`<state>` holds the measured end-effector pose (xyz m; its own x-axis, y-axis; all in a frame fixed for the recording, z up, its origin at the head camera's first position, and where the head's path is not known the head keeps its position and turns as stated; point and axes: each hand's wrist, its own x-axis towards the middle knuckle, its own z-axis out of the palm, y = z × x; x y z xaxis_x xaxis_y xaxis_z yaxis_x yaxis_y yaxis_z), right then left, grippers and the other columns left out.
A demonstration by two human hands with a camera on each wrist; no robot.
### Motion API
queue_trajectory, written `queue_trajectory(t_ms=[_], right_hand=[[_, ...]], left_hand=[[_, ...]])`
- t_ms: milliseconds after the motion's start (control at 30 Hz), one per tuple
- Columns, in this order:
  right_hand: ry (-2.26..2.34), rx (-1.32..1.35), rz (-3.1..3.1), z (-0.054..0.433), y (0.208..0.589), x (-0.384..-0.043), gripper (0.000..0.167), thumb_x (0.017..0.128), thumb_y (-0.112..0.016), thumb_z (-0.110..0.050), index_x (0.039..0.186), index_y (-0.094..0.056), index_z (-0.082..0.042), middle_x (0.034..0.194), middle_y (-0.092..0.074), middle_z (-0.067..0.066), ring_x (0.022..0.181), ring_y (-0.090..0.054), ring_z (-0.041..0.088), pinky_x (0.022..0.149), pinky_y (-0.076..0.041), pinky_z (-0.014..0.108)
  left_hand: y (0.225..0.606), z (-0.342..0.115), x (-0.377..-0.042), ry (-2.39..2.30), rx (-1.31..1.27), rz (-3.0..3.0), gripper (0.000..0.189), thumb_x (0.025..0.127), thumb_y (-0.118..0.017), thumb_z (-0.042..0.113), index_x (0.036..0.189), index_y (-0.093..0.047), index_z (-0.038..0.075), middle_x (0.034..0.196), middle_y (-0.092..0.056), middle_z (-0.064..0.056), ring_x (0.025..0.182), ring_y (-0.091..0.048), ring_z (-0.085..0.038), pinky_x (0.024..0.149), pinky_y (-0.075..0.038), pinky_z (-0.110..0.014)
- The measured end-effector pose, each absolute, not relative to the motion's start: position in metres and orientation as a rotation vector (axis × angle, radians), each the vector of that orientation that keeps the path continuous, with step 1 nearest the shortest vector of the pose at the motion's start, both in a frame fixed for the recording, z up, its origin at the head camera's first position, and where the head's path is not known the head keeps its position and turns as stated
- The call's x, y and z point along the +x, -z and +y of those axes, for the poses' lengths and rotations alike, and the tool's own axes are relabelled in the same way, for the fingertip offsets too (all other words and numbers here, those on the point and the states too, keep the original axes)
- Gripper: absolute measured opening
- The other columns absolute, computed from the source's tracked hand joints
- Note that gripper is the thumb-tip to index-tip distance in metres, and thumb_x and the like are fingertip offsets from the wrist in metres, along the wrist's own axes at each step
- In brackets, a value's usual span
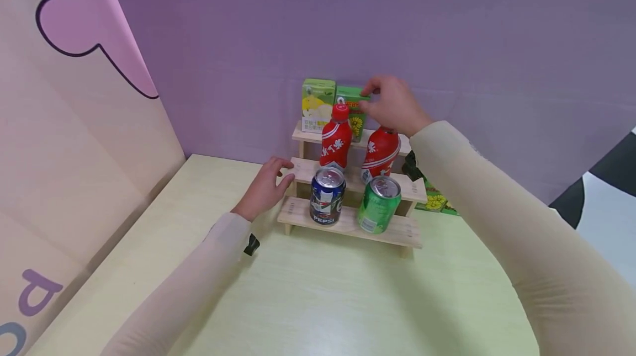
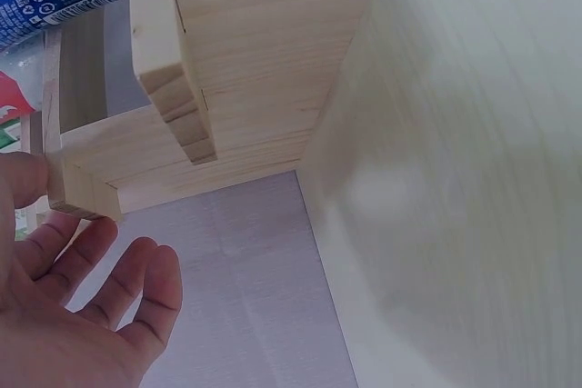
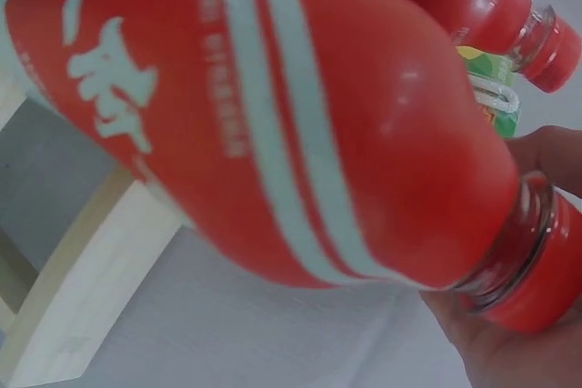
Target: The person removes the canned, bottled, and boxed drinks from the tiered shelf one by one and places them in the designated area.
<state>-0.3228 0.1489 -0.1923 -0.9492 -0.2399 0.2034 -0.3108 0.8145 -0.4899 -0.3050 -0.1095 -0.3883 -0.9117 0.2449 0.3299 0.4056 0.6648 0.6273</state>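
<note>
My right hand [image 1: 396, 105] pinches the upper right edge of a green drink carton [image 1: 356, 132] with a yellow flower, on the top step of a wooden display rack [image 1: 308, 170]. In the right wrist view that hand is partly hidden behind a red bottle [image 3: 391, 115]. Beside the carton stands a yellow-green carton [image 1: 318, 105]. My left hand [image 1: 263, 187] holds the left end of the rack's middle step between thumb and index finger; its other fingers are loosely bent, as the left wrist view shows. Two red bottles stand on the middle step, one with its cap [image 1: 340, 111] before the green carton.
On the bottom step stand a blue Pepsi can [image 1: 327, 198] and a green can [image 1: 379, 207]. More green cartons [image 1: 434, 201] lie behind the rack's right side, partly hidden by my right arm. A purple backdrop [image 1: 238, 58] rises right behind the pale table [image 1: 298, 301].
</note>
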Motion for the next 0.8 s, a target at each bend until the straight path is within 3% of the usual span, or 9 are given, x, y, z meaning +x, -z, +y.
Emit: queue_trajectory(t_ms=[100, 233, 333, 800], right_hand=[[-0.814, 0.416, -2.876, 0.149, 0.191, -0.324, 0.026, 0.093, -0.058, -0.021, 0.115, -0.055, -0.006, 0.124, -0.049, 0.014, 0.065, -0.050, 0.026, 0.054, -0.049, 0.033], [-0.796, 0.406, -2.852, 0.151, 0.191, -0.326, 0.023, 0.092, -0.060, -0.016, 0.111, -0.056, -0.003, 0.112, -0.053, 0.014, 0.089, -0.050, 0.028, 0.070, -0.050, 0.037], [-0.748, 0.433, -2.825, 0.154, 0.189, -0.328, 0.019, 0.090, -0.062, -0.014, 0.104, -0.059, -0.001, 0.106, -0.056, 0.014, 0.096, -0.049, 0.029, 0.077, -0.047, 0.039], [-0.769, 0.483, -2.781, 0.159, 0.188, -0.327, 0.013, 0.086, -0.069, -0.016, 0.085, -0.065, -0.004, 0.087, -0.062, 0.010, 0.081, -0.053, 0.023, 0.063, -0.048, 0.034]], left_hand=[[0.389, -0.108, -0.304, 1.083, -0.529, -2.664, 0.029, 0.097, -0.055, 0.020, 0.123, -0.054, 0.006, 0.123, -0.049, -0.008, 0.106, -0.050, -0.028, 0.088, -0.046, -0.036], [0.389, -0.107, -0.304, 1.088, -0.541, -2.659, 0.029, 0.097, -0.055, 0.019, 0.123, -0.054, 0.006, 0.123, -0.050, -0.008, 0.107, -0.050, -0.028, 0.088, -0.046, -0.036], [0.389, -0.106, -0.304, 1.093, -0.549, -2.657, 0.030, 0.097, -0.055, 0.019, 0.123, -0.054, 0.005, 0.123, -0.050, -0.008, 0.107, -0.050, -0.029, 0.088, -0.046, -0.036], [0.390, -0.105, -0.302, 1.095, -0.549, -2.655, 0.029, 0.097, -0.055, 0.018, 0.122, -0.054, 0.005, 0.122, -0.050, -0.008, 0.107, -0.051, -0.030, 0.088, -0.046, -0.036]])
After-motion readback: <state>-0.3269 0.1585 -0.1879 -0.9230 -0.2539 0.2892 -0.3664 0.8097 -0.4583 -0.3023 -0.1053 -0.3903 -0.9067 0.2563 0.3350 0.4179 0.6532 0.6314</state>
